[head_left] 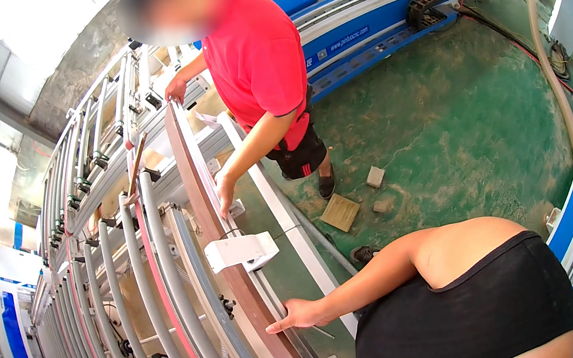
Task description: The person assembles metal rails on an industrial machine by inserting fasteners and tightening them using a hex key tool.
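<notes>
Left hand (299,315) flat on long brown board (211,213) atop grey-railed machine (130,279).

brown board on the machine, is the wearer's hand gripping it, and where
Only one of the wearer's hands shows; which one cannot be told. It rests flat against the near end of the long brown board's edge, fingers pressing rather than wrapping. A co-worker's hands steady it farther along.

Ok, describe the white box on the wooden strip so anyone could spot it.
On the left stands a rack of grey curved rails, with a long brown wooden strip along its right side. The white box sits across that strip, the only blocky white piece on its brown length.
</notes>
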`<action>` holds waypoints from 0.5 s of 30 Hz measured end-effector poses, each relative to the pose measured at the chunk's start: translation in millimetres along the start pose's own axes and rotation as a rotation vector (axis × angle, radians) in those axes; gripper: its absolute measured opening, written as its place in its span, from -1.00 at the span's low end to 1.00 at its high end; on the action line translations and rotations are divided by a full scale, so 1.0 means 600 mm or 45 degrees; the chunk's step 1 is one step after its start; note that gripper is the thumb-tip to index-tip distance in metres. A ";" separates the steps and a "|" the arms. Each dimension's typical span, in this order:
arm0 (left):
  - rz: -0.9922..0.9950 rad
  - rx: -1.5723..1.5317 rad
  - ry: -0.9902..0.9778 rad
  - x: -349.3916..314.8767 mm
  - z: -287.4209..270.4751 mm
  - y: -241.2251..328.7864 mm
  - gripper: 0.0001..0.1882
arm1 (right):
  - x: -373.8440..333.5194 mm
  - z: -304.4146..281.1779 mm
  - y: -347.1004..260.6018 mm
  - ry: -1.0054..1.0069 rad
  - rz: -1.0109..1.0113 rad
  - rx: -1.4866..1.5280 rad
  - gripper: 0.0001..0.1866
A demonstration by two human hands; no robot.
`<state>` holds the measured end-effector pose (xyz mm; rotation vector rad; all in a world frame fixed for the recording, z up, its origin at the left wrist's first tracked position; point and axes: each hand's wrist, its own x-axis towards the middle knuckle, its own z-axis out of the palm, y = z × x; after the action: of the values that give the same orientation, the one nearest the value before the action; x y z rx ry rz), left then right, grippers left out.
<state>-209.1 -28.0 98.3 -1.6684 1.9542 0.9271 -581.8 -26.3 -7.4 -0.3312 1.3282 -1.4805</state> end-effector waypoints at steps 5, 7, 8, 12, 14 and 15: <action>0.039 -0.087 0.014 0.025 0.020 -0.052 0.04 | -0.028 0.009 -0.040 -0.009 0.095 -0.057 0.15; 0.052 -0.081 0.018 0.030 0.018 -0.035 0.04 | -0.032 0.009 -0.043 0.003 0.069 -0.061 0.18; 0.057 -0.077 0.021 0.031 0.018 -0.031 0.04 | -0.034 0.009 -0.043 0.000 0.048 -0.045 0.18; 0.072 -0.059 0.020 0.039 0.016 -0.020 0.03 | -0.024 0.005 -0.042 -0.078 0.101 0.028 0.17; 0.081 -0.049 0.017 0.042 0.012 -0.017 0.03 | -0.011 0.004 -0.029 -0.067 0.117 0.005 0.17; 0.082 -0.045 0.017 0.044 0.011 -0.013 0.03 | -0.005 0.004 -0.022 -0.062 0.125 -0.007 0.17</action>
<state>-207.5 -42.3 73.7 -1.6435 2.0226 0.9820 -585.4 -27.7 5.9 -0.2995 1.2922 -1.3790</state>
